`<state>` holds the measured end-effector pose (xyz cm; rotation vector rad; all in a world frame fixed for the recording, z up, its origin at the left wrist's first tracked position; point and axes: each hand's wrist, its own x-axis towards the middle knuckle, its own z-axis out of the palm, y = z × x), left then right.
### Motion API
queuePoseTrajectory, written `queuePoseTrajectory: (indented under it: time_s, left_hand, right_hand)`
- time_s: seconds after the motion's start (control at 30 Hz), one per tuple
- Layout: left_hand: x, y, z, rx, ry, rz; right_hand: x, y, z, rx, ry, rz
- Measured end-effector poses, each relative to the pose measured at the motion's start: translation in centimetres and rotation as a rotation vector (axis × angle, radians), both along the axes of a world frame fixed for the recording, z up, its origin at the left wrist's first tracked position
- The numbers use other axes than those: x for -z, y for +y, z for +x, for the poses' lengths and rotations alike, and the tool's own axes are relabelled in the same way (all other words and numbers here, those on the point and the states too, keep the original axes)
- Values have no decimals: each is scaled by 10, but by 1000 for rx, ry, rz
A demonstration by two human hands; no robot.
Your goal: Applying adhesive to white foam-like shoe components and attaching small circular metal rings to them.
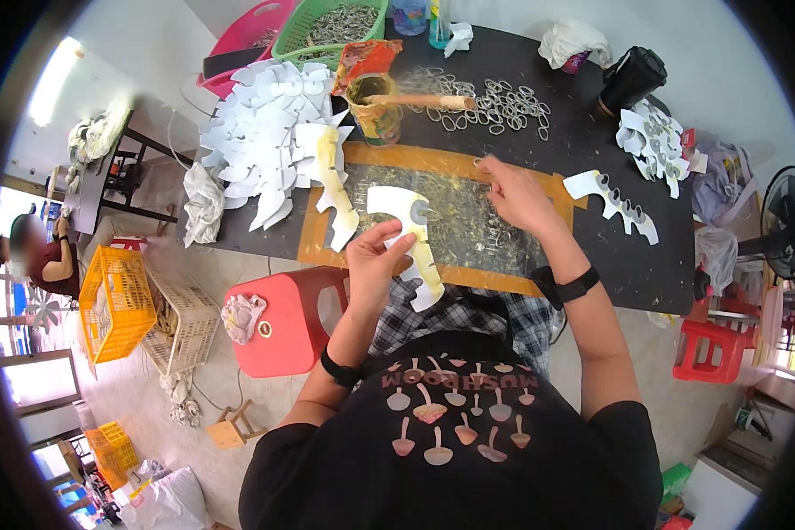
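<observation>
My left hand pinches a white cut-out piece with a scalloped edge and yellowish glue along it. One oval metal ring sits at a notch near its top. To the right, my right hand is closed, thumb and forefinger holding a small metal ring above the board's far edge. Beneath both hands lies a glue-smeared board bordered with brown tape. Another glue-coated white piece rests at the board's left side. On the right, a white strip with several rings lies on the black table.
A pile of white pieces covers the table's left. Behind the board stand a glue pot with a wooden-handled tool, loose rings, and a green basket. Finished-looking ringed pieces and a black cup are far right.
</observation>
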<state>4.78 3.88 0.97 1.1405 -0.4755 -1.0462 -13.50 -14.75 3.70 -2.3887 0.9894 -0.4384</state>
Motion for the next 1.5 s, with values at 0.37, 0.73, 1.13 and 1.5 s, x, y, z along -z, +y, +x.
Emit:
queuePoseTrajectory:
  time_s: [0.37, 0.73, 1.13, 1.5]
  left_hand:
    - [-1, 1, -12, 39, -83, 46]
    - [-11, -4, -12, 33, -172, 79]
    - [-5, -7, -17, 60, -282, 83]
    - [-3, -5, -21, 73, -163, 72]
  right_hand:
    - [-14, 35, -13, 18, -176, 186]
    - [-14, 85, -1, 81, -481, 738]
    - [-27, 105, 14, 128, -756, 776]
    - [-13, 107, 9, 109, -743, 725]
